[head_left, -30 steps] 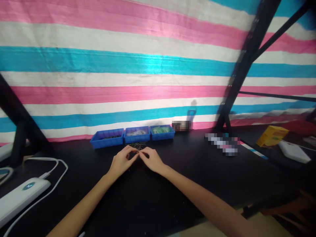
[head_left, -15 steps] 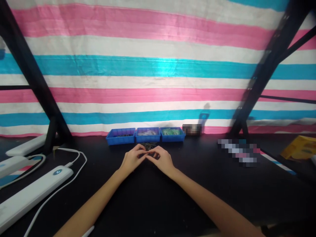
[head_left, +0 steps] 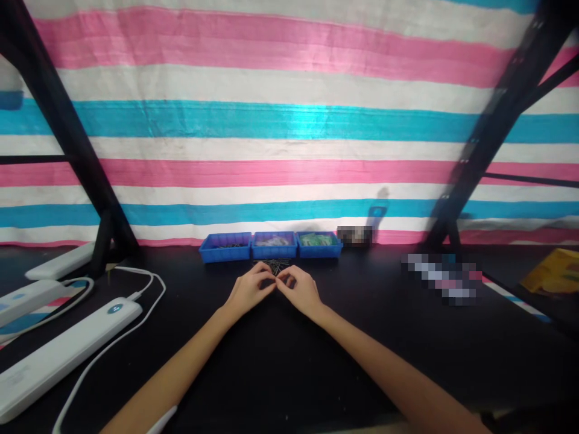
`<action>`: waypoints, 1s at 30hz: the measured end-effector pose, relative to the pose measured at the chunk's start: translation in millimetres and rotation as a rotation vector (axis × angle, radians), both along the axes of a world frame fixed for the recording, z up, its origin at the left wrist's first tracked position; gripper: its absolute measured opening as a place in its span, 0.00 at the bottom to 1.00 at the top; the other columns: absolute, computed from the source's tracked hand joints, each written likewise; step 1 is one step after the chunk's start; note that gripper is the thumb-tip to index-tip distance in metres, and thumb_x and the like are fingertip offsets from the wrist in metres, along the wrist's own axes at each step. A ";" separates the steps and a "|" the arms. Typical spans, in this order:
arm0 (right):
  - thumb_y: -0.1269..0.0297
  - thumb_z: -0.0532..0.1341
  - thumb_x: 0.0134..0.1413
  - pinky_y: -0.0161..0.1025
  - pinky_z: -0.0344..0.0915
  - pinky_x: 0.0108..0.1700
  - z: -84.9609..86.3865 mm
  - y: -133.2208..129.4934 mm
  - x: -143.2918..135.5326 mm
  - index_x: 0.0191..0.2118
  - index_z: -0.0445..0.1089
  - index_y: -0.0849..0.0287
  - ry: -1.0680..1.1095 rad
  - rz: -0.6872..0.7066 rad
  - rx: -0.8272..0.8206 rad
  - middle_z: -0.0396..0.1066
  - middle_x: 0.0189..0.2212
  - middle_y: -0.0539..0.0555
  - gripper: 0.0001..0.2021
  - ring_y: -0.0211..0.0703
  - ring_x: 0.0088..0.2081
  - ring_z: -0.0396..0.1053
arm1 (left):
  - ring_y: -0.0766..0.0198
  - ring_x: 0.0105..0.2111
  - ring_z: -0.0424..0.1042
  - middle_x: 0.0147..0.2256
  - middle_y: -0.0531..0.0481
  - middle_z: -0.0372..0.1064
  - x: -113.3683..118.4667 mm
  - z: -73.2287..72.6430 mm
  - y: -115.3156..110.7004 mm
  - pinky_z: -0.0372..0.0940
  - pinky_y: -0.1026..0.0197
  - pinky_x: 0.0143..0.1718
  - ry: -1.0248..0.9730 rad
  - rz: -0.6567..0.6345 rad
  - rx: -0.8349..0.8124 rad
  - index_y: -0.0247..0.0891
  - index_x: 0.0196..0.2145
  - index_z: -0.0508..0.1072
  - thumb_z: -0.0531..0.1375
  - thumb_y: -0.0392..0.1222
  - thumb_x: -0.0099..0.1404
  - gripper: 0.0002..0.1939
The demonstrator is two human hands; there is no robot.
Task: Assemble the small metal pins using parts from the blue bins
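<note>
My left hand [head_left: 251, 289] and my right hand [head_left: 299, 291] meet at their fingertips above the black table [head_left: 280, 361]. Both are closed in a pinch; whatever lies between the fingers is too small to make out. Just behind them is a loose pile of thin metallic pieces [head_left: 277, 263], partly covered by the fingers. Three blue trays stand in a row beyond the pile: the left tray [head_left: 226, 255] holds dark thin pieces, the middle tray [head_left: 274, 251] whitish clear items, and the right tray [head_left: 319, 250] green and clear items.
White power strips [head_left: 67, 349] with a white cable [head_left: 97, 355] lie at the left. A blurred-out object [head_left: 355, 235] stands beside the right tray, another blurred patch [head_left: 441, 277] farther right. A yellow item [head_left: 552, 272] is at the far right. Black frame posts rise on both sides.
The whole view has shifted slightly, so things appear a little farther right. My fingertips have come closer together, still pinched in front of the pile.
</note>
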State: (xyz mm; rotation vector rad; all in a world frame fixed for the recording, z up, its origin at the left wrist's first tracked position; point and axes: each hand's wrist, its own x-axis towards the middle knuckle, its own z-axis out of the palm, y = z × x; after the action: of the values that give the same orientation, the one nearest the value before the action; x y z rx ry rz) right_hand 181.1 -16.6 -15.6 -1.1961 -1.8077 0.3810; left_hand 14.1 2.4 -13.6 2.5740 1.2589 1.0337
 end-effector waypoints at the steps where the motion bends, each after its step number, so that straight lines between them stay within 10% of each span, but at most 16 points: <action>1: 0.64 0.57 0.47 0.31 0.59 0.30 -0.7 1.0 -0.2 0.31 0.68 0.56 0.023 0.009 -0.009 0.69 0.29 0.47 0.04 0.33 0.25 0.64 | 0.73 0.24 0.62 0.38 0.53 0.64 -0.1 -0.5 0.7 0.56 0.70 0.24 -0.005 -0.001 -0.011 0.42 0.32 0.72 0.55 0.46 0.58 0.09; 30: 0.60 0.59 0.48 0.32 0.60 0.30 -12.6 17.7 3.9 0.28 0.72 0.59 0.111 0.162 -0.118 0.69 0.28 0.51 0.09 0.35 0.28 0.65 | 0.72 0.21 0.60 0.29 0.52 0.64 8.5 -0.9 5.6 0.56 0.67 0.22 -0.485 -0.026 -0.039 0.36 0.27 0.71 0.59 0.46 0.55 0.09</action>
State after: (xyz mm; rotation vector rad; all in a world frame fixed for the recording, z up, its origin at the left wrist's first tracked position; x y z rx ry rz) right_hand 185.0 1.1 -28.2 -1.0890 -1.8109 0.6429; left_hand 22.6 8.0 -14.5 2.1135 1.0961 1.4892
